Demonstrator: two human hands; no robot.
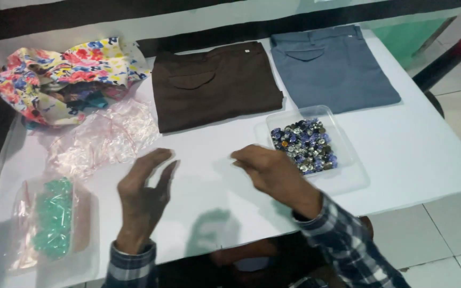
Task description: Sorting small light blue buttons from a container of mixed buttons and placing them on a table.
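The clear plastic tray (342,136) of blue and silver buttons (305,145) sits on the white table (412,154), just in front of the folded grey-blue trousers (331,66). The right hand (273,173) hovers just left of it, fingers loosely curled, holding nothing that can be seen. The left hand (142,200) is spread open, empty, above bare tabletop. Folded brown trousers (214,85) lie behind. Further left are crumpled clear bags (108,136), a floral cloth (62,74), and a bag of green pieces (54,218), too blurred to identify.

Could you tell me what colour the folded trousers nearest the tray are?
The trousers are grey-blue, seen in the head view.
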